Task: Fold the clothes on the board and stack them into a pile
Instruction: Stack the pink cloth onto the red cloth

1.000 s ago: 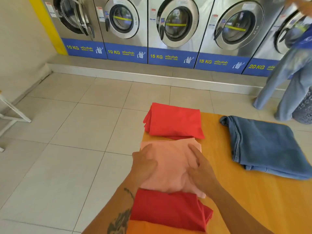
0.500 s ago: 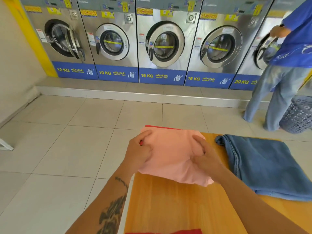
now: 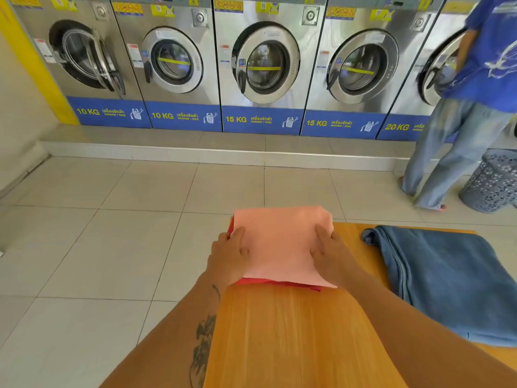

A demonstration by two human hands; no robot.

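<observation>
A folded pale pink cloth (image 3: 282, 245) lay on top of a folded red garment (image 3: 279, 283) at the far left corner of the orange wooden worktop (image 3: 291, 337), with only thin red edges showing beneath it at the left and near sides. The left hand (image 3: 228, 257) gripped the pink cloth's left edge, thumb on top and the other fingers out of sight at the side of the stack. The right hand (image 3: 331, 254) rested on the right edge, fingers spread flat over the fabric. A folded blue denim garment (image 3: 447, 281) lay apart to the right on the worktop. Steel washing machines (image 3: 260, 65) lined the back wall, where another person (image 3: 470, 107) stood beside a perforated grey laundry basket (image 3: 492, 183).
</observation>
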